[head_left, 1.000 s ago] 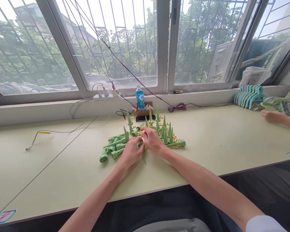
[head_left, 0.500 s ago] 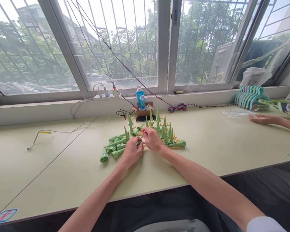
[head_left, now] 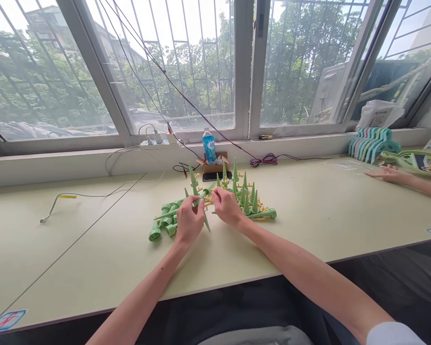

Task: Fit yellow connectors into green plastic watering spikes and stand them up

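My left hand is closed round a green plastic plant-watering spike, whose pointed end slants down toward me. Close by on the right, my right hand has its fingertips pinched together; what they hold, if anything, is too small to make out. Small yellow pieces show between the two hands. Several green spikes stand upright beyond and beside my right hand, some with yellow parts on their sides. More green spikes lie in a pile left of my left hand. Loose yellow pieces are scattered at the right.
Behind the pile are a blue-labelled bottle, a small cardboard box and a dark phone. A cable crosses the table on the left. At the right, another person's hand rests near turquoise hangers.
My left hand has lifted slightly up and left, and the spike in it is now tilted. My right hand has barely moved. The other person's hand at the right has spread its fingers.
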Available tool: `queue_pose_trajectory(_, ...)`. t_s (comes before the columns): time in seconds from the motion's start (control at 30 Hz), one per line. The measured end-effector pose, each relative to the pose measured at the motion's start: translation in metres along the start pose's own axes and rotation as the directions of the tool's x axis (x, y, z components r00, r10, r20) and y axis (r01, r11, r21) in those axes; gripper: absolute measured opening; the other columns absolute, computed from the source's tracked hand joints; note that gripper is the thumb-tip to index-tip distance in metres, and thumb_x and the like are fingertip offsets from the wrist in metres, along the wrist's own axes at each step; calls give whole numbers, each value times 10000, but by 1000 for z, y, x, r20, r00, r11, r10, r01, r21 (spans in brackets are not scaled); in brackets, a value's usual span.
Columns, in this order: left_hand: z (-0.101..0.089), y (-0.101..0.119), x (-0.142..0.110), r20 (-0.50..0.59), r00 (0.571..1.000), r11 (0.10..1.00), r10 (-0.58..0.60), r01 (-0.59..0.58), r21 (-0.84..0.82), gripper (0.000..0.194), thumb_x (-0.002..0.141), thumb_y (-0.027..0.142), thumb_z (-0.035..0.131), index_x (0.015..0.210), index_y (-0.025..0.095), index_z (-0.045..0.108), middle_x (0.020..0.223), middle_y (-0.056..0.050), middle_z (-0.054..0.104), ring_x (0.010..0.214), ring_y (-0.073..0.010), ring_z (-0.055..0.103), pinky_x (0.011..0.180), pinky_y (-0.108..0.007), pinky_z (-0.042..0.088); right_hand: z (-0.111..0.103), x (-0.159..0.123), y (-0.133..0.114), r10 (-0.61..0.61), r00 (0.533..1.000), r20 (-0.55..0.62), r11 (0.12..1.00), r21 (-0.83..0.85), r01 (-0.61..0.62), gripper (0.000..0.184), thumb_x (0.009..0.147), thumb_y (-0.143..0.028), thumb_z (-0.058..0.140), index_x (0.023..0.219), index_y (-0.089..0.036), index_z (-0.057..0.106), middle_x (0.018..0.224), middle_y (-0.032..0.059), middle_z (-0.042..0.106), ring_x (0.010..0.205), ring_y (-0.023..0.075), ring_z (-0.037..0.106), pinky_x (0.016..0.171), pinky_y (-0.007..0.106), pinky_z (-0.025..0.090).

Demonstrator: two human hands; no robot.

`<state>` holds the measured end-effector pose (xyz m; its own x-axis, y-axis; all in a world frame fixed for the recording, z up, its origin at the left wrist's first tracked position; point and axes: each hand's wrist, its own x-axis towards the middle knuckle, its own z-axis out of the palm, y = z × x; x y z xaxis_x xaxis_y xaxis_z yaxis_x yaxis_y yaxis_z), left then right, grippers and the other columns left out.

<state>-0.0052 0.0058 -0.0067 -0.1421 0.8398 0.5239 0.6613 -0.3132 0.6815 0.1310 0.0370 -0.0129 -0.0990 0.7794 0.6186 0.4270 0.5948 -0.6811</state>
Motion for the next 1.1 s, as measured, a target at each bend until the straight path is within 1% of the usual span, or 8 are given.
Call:
queue_pose_trajectory(0.13, -1, 1, 1, -20, 999, 999, -27, 27, -18, 216, 845, 395, 526, 890, 194, 590, 815, -25, 656, 522, -150, 575, 618, -297, 472, 0, 0, -1, -17, 1000, 6, 999, 37, 17, 185, 925, -245, 409, 760, -196, 477, 663, -4, 526, 603, 137, 471, 594, 249, 347)
queue_pose_trajectory(0.27, -2, 3, 0, -22, 999, 999, -43, 42, -24, 208, 840, 395, 534, 880, 197, 585, 845, -26, 663, 510, -143, 575, 610, -297, 473, 1, 0, 0, -31, 1000, 3, 998, 46, 31, 190, 927, -249, 406, 768, -192, 493, 663, -5, 525, 599, 135, 467, 592, 250, 352)
queue_pose_trajectory(0.5, -4, 5, -1, -3, 997, 995, -77, 77, -71, 206, 843, 401, 539, 884, 202, 574, 809, -5, 670, 401, -119, 545, 553, -291, 461, 1, 0, 0, -37, 999, 3, 998, 52, 36, 202, 934, -253, 395, 766, -196, 491, 656, -11, 509, 588, 133, 457, 589, 250, 351)
queue_pose_trajectory(0.7, -4, 4, 0, -28, 997, 996, -77, 75, -53, 213, 833, 406, 548, 883, 201, 580, 833, -15, 672, 452, -132, 574, 596, -300, 475, -1, 0, -2, -41, 999, 28, 998, 51, 39, 221, 943, -276, 401, 753, -197, 481, 660, -9, 518, 597, 132, 460, 593, 251, 351)
queue_pose_trajectory(0.8, -4, 4, 0, -30, 996, 995, -80, 78, -64, 223, 828, 413, 549, 879, 198, 580, 873, -31, 678, 457, -129, 566, 576, -296, 472, -1, -1, -3, -49, 998, 40, 997, 64, 47, 213, 945, -281, 405, 772, -193, 492, 679, -3, 536, 607, 131, 469, 593, 249, 354)
queue_pose_trajectory(0.93, -3, 4, 0, -24, 997, 995, -68, 66, -80, 210, 829, 401, 546, 861, 196, 576, 833, -19, 664, 433, -117, 541, 563, -289, 464, 0, -1, -4, -53, 997, 57, 996, 80, 49, 211, 947, -281, 408, 777, -191, 496, 693, 3, 550, 605, 130, 468, 585, 247, 354)
queue_pose_trajectory(1.1, -3, 4, 0, -45, 997, 994, -55, 50, -101, 218, 826, 415, 554, 854, 199, 574, 822, -23, 657, 461, -123, 538, 536, -279, 454, 0, -2, -5, -49, 996, 72, 996, 82, 43, 213, 950, -280, 405, 785, -189, 506, 701, 8, 561, 605, 131, 471, 589, 249, 359)
